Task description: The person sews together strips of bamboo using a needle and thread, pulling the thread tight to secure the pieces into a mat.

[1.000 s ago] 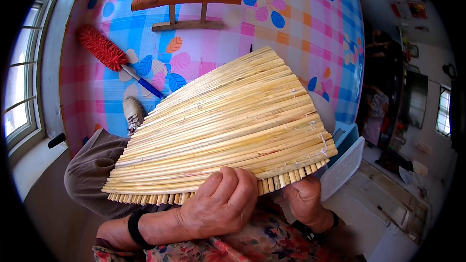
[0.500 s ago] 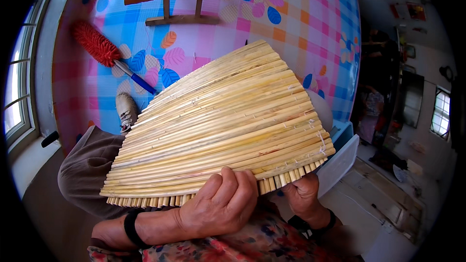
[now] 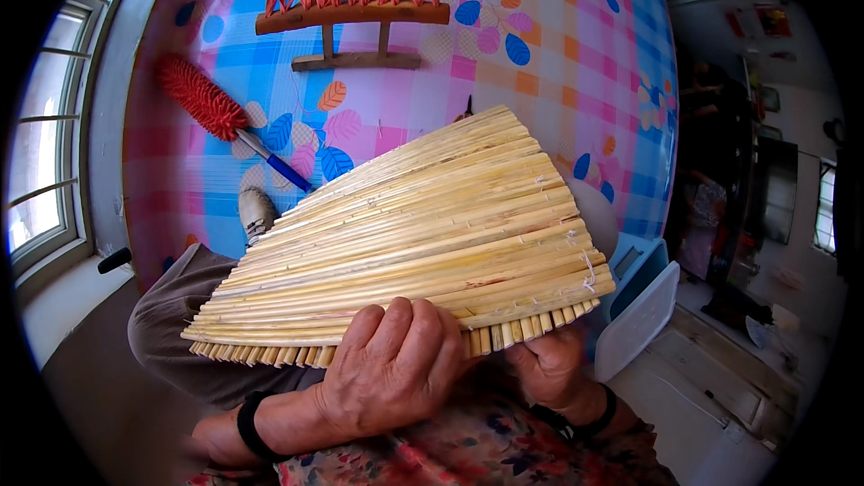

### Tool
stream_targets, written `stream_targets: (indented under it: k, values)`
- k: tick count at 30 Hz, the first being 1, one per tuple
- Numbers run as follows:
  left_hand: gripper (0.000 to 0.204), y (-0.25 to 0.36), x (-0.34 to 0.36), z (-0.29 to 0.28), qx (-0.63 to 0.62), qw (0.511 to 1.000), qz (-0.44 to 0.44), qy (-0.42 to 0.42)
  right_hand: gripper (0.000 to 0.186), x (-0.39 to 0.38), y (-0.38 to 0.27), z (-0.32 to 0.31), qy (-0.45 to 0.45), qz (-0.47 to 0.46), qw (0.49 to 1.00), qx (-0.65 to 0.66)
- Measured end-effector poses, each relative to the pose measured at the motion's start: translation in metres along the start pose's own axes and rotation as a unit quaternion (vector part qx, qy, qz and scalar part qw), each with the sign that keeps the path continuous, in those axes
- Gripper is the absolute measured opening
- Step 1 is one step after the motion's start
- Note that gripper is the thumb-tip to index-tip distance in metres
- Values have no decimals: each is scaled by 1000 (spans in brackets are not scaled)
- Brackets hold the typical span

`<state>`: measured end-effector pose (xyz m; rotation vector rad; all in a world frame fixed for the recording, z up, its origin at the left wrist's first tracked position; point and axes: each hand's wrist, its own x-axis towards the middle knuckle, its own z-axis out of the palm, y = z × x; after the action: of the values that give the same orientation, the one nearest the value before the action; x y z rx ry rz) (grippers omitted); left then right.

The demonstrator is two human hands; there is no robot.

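Observation:
A stiff mat of pale yellow reeds (image 3: 423,225), stitched side by side with white thread, lies across my lap and fills the middle of the view. Cut reed ends show along its near edge. My left hand (image 3: 391,364) is closed over that near edge, knuckles up, with its fingertips hidden. Farther right, my right hand (image 3: 551,367) grips the same edge from below, close to the mat's right corner. Most of its fingers are out of sight under the reeds. A loose knot of white thread (image 3: 589,274) sits near that corner.
On the patterned floor sheet (image 3: 531,81) stand a wooden stool with red woven straps (image 3: 355,13) and a red duster with a blue handle (image 3: 202,99). At right is a light-blue bin (image 3: 634,261) with a pale lid (image 3: 637,319). A barred window (image 3: 54,117) is at left.
My left hand has shifted slightly left along the near edge, and the mat's left end has risen a little in view. The surroundings appear lower and farther right as the view moves.

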<state>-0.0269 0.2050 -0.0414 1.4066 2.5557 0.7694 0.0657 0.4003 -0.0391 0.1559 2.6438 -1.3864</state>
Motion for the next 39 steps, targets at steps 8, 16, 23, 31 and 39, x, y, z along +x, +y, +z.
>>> stream_targets:
  k: [8,16,23,31,39]
  values:
    - [33,-14,-33,13,-38,993,113,-16,29,-41,29,10,-49,108,981,155]
    - [24,-19,-40,20,-88,979,183,-15,39,-69,32,2,-115,193,944,241]
    - [21,-23,-41,20,-103,978,182,-12,36,-50,18,-5,-141,182,951,208]
    - [24,-17,-40,12,-68,984,164,-5,32,-47,17,-1,-120,125,967,188]
    - [36,4,-12,8,9,999,3,50,23,-6,10,14,-52,86,975,198]
